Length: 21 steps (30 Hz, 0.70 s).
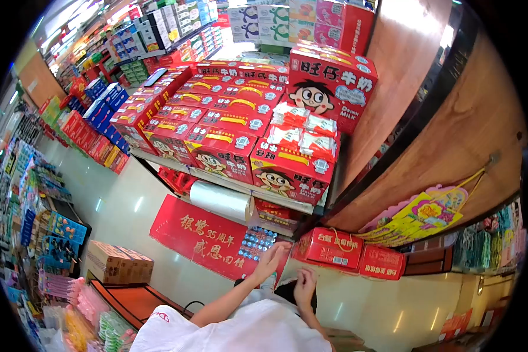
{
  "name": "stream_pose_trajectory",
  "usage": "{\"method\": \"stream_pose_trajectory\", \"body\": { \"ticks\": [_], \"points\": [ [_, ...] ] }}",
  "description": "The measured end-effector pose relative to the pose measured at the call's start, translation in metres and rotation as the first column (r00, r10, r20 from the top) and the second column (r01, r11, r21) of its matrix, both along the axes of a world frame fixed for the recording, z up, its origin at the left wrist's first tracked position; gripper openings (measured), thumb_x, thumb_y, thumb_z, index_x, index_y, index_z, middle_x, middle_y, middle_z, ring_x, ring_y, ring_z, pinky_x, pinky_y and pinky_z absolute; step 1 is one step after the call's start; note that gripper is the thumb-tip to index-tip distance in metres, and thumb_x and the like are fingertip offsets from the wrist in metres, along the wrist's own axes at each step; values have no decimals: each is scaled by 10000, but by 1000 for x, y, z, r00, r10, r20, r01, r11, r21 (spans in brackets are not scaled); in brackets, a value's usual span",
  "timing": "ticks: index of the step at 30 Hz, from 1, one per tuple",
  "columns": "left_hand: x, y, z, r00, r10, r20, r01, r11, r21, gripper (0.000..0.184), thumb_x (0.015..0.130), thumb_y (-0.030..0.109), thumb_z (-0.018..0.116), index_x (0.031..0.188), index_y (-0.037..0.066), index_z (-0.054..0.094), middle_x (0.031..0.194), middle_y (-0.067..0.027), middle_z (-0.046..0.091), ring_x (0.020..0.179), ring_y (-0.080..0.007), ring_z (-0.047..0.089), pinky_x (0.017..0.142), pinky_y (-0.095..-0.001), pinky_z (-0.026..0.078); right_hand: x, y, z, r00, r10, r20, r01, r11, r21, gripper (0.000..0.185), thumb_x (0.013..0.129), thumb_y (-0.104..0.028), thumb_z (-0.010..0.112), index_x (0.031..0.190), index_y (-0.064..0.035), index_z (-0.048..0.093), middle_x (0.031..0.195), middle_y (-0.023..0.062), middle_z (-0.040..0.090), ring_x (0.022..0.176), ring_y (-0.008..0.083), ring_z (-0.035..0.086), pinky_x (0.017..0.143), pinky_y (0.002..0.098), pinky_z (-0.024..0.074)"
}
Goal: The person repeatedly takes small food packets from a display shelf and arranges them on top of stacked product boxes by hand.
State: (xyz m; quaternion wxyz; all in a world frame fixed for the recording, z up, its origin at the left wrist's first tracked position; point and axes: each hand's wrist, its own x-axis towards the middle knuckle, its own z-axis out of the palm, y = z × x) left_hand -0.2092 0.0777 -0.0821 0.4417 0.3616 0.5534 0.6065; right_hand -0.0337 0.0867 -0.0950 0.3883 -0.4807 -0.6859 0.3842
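Observation:
My left hand reaches forward above the floor with its fingers stretched out and holds nothing I can see. Close beside it, my right hand is in front of my body, fingers loosely bent and apart, with no object visible in it. Just past my left hand, several small round-topped items stand in rows at a red floor mat with gold lettering. A red carton sits on the floor to the right of my hands. Ahead is a display of red milk cartons, with red-and-white packets on top.
A large plastic roll lies under the display's front edge. Wooden panelling with a hanging yellow sign rises on the right. Brown cardboard boxes stand on the floor at left, near packed shelves. A phone-like dark object rests on the cartons.

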Motion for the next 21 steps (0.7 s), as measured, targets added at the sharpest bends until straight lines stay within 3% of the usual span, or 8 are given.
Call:
{"method": "stream_pose_trajectory", "body": {
  "ticks": [2, 3, 7, 10, 13, 17, 21],
  "points": [
    [3, 9, 22, 996, -89, -26, 91, 994, 58, 358, 1059, 251, 419, 1267, -15, 539, 1155, -103, 642, 1087, -152, 592, 916, -286, 462, 35, -11, -8, 999, -37, 22, 37, 999, -2, 131, 921, -3, 529, 904, -18, 657, 1017, 162, 605, 985, 313, 584, 899, 378, 468],
    [6, 11, 35, 988, -157, 1, 157, 988, -3, 377, 1062, 267, 404, 1273, -17, 536, 1188, -112, 637, 1132, -170, 585, 967, -292, 442, 50, -14, -10, 997, -74, 27, 75, 997, -6, 133, 907, 13, 532, 927, -23, 658, 1000, 154, 613, 968, 303, 591, 877, 367, 470],
    [46, 16, 6, 966, -242, 90, 241, 970, 29, 356, 1044, 256, 447, 1239, -15, 570, 1162, -101, 647, 1106, -156, 588, 963, -308, 446, 78, -22, 1, 958, -285, 0, 282, 946, -158, 154, 917, 14, 539, 997, -47, 656, 1009, 104, 628, 922, 216, 600, 790, 300, 473],
    [61, 4, 8, 913, -400, -83, 401, 916, -5, 358, 1045, 261, 448, 1246, -10, 568, 1173, -99, 644, 1102, -170, 602, 961, -303, 467, 83, -23, 2, 933, -360, -22, 347, 913, -215, 132, 947, -40, 558, 1051, -38, 640, 1032, 73, 625, 919, 162, 587, 773, 274, 476],
    [62, -1, 24, 891, -425, -160, 424, 905, -43, 332, 1029, 251, 484, 1221, 3, 593, 1143, -97, 653, 1092, -168, 606, 937, -312, 486, 64, -28, 13, 925, -335, -181, 277, 918, -284, 139, 949, -77, 580, 1067, -28, 634, 1033, 70, 608, 888, 153, 580, 770, 262, 478],
    [60, 4, 24, 902, -380, -206, 387, 922, -7, 299, 1006, 210, 532, 1224, 13, 590, 1145, -80, 653, 1059, -138, 609, 890, -305, 504, 50, -28, 27, 970, -89, -225, 22, 959, -282, 179, 936, -55, 584, 1103, -5, 624, 1051, 83, 612, 911, 161, 603, 795, 272, 493],
    [68, -2, 22, 902, -351, -251, 363, 932, 0, 271, 966, 163, 594, 1189, 9, 611, 1113, -93, 671, 1030, -141, 628, 865, -313, 513, 53, -26, 35, 969, 2, -247, -74, 957, -281, 196, 936, -55, 587, 1122, -5, 620, 1050, 82, 619, 941, 158, 612, 801, 275, 498]
  ]
}}
